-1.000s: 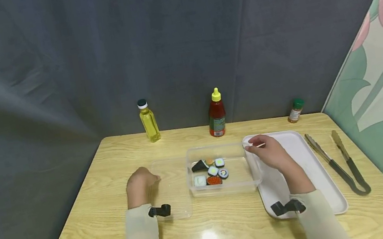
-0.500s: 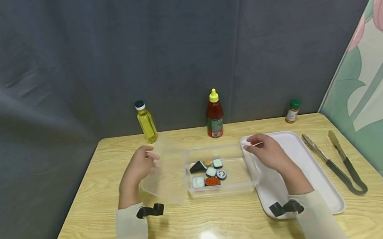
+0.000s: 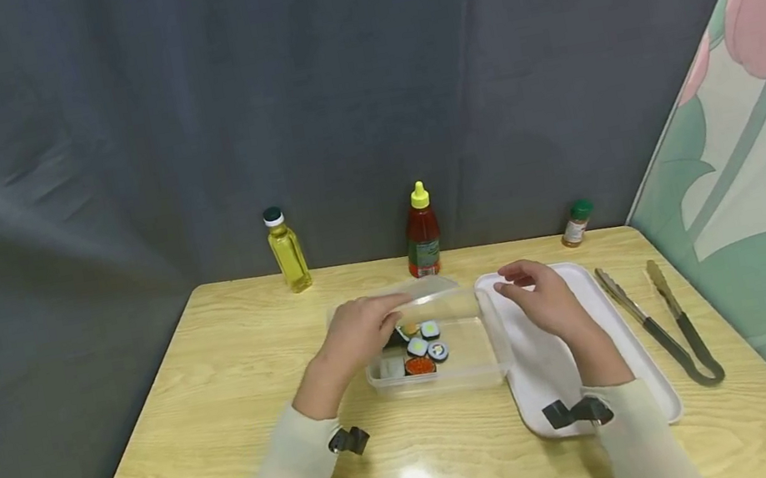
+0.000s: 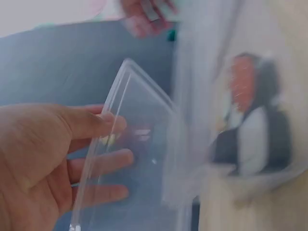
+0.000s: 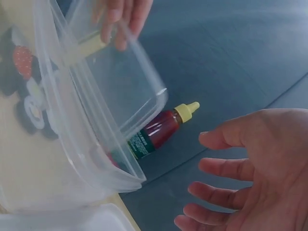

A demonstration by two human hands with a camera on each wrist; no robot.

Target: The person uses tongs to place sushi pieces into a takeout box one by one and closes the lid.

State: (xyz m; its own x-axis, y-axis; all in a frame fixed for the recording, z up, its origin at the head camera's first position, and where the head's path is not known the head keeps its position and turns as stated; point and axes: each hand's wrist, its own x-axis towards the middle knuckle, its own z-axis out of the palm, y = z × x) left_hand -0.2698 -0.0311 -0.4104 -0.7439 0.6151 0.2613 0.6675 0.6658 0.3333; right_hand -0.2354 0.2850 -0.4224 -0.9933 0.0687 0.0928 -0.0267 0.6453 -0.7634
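A clear plastic lid [image 3: 431, 287] is pinched in my left hand [image 3: 360, 329], tilted above the left and back part of a clear plastic container [image 3: 445, 382]. In the left wrist view, the thumb and fingers have the lid's edge [image 4: 91, 154] between them. Several sushi pieces [image 3: 417, 346] lie in the container's left half, among them a roe-topped one [image 3: 419, 366]; the left hand partly hides a black piece. Just past the container's right end, my right hand [image 3: 547, 303] hovers with fingers parted and nothing in them, as the right wrist view confirms.
A white tray [image 3: 619, 356] lies under the right hand, with tongs [image 3: 673, 334] to its right. Along the back stand an oil bottle [image 3: 290, 256], a red sauce bottle [image 3: 422, 236] and a green-capped spice jar [image 3: 576, 223]. A dark curtain [image 3: 329, 96] hangs behind.
The left hand has lifted the lid off the table left of the container and carried it right, over the container. My right hand has drawn slightly away from the container's right end.
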